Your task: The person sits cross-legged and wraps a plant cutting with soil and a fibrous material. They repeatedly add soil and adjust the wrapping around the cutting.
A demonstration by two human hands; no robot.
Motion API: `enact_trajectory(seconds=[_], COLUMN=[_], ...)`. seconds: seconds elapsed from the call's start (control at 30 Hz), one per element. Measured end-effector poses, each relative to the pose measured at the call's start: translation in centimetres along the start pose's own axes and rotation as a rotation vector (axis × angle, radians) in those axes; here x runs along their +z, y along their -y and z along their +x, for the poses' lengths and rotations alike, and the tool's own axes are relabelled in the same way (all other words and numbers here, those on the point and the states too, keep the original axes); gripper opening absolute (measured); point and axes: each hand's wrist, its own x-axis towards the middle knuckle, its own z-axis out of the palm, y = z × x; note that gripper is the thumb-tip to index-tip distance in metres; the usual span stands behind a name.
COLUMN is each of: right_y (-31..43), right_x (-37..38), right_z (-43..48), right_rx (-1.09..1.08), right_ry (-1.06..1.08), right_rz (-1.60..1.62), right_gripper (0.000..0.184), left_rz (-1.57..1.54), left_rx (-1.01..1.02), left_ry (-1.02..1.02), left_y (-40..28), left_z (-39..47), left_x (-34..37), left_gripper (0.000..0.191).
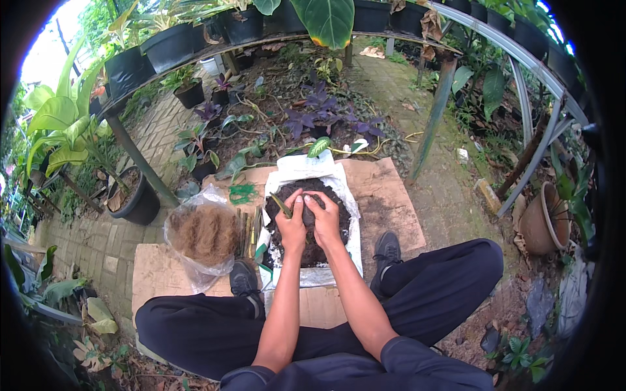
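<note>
My left hand (292,226) and my right hand (324,219) are cupped together around a dark clump of soil (308,215), thumbs side by side on top. A green stem cutting (280,205) slants out past the fingers of my left hand; its other end is mostly hidden by the hands. Beneath them, dark potting soil (313,256) fills an opened white sack (354,247). To the left lie several cut stems (248,232) in a row. Beside these sits a clear plastic bag (200,281) of brown coconut fibre (203,234). Green twine (243,193) lies above the stems.
Flattened cardboard (391,205) lies under the sack, between my shoes (389,249). A plant bench (230,45) with black pots (168,47) arches ahead on posts (434,119). A large potted plant (134,200) stands left, a tilted brown pot (543,220) right. Purple-leaved plants (318,110) grow ahead.
</note>
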Motion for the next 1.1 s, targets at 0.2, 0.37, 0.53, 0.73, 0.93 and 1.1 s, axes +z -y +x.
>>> enact_trajectory(seconds=[0.2,0.37,0.53,0.73,0.93,1.1], right_y=[-0.9,-1.4,-0.9,-1.9,-0.4,0.6], right_x=[-0.4,-0.5,-0.6,0.2,-0.3,-0.1], right_z=[0.3,0.4,0.1,0.3,0.2,0.4], right_rx=[0.055,0.047,0.213,-0.143,-0.016,-0.023], right_ry=[-0.053,-0.055,0.027,-0.116,-0.141,-0.037], right_rz=[0.017,0.036,0.164,-0.277,-0.208,-0.116], right_gripper=[0.023,0.019,0.021,0.017,0.008,0.015], left_rz=[-0.031,0.076,-0.090,-0.011,0.025,-0.041], left_rx=[-0.068,-0.079,-0.071,-0.140,-0.083,-0.148], left_ry=[0.068,0.054,-0.126,-0.090,0.014,0.078], left_y=[0.2,1.2,1.2,0.9,0.4,-0.4], left_z=[0.2,0.4,0.4,0.1,-0.1,0.3], left_x=[-0.5,-1.1,-0.2,-0.2,0.0,-0.2], left_gripper=[0.028,0.028,0.031,0.029,0.019,0.024])
